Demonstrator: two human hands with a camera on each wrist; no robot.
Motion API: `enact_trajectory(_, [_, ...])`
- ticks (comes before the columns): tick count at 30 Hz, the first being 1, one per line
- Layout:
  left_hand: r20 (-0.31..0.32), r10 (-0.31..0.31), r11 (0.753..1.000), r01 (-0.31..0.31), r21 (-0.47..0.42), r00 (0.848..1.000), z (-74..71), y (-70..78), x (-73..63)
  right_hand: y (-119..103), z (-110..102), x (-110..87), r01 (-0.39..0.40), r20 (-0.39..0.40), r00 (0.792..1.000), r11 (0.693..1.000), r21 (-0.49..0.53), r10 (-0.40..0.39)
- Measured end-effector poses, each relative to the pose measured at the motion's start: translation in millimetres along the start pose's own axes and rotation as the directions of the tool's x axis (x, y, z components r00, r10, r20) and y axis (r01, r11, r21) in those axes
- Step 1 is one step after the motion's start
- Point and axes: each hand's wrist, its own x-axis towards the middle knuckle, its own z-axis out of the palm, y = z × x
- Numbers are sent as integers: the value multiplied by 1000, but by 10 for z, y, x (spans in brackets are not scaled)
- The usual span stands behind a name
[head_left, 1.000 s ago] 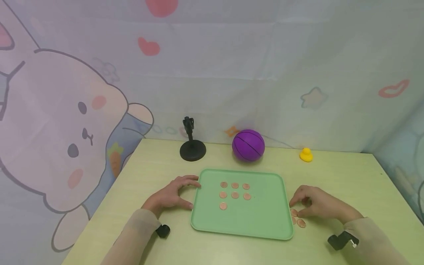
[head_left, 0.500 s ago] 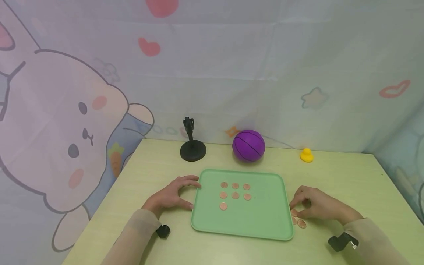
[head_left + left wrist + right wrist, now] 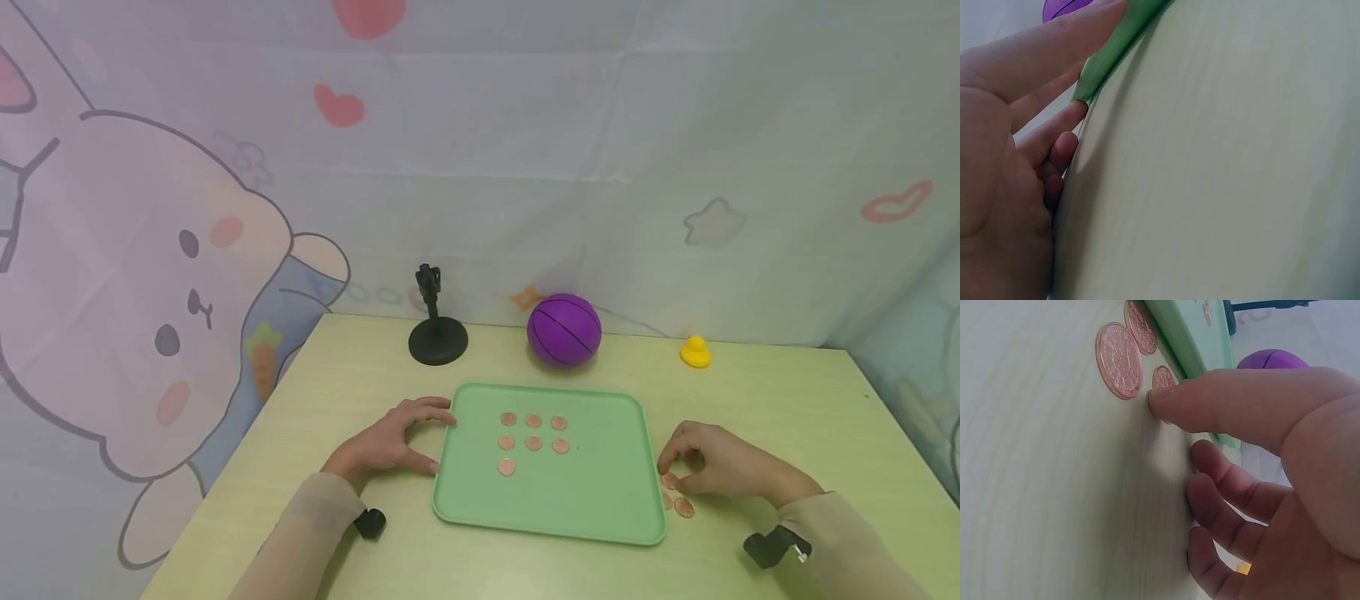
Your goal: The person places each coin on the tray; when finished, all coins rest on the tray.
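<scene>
My left hand rests against the left rim of a green tray, its thumb and fingers spread along that edge. On the tray lie several copper coins, set out in rows, with one coin alone in the nearest row. Beside the tray's right rim, my right hand has its thumb and index finger on opposite edges of a copper coin lying on the table. The thumb partly hides that coin. Two more coins lie close by, a nearer coin and one against the tray's rim.
Behind the tray stand a black stand with a round base, a purple ball and a yellow rubber duck. A printed cloth hangs behind the pale table.
The coin under my right fingers has shifted very slightly away from the tray's rim, with the fingertips. My left hand, the tray and the coins on it stay put.
</scene>
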Motion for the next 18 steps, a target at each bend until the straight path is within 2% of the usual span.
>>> enact_trajectory(6, [-3,11,1000,-10,17,1000,-6,5,4,-18,-16,30,1,16,1000,1000,-31,-1])
enact_trajectory(18, [-2,12,1000,-12,1,1000,3,-6,3,-47,-41,78,14,98,995,997,-74,-7])
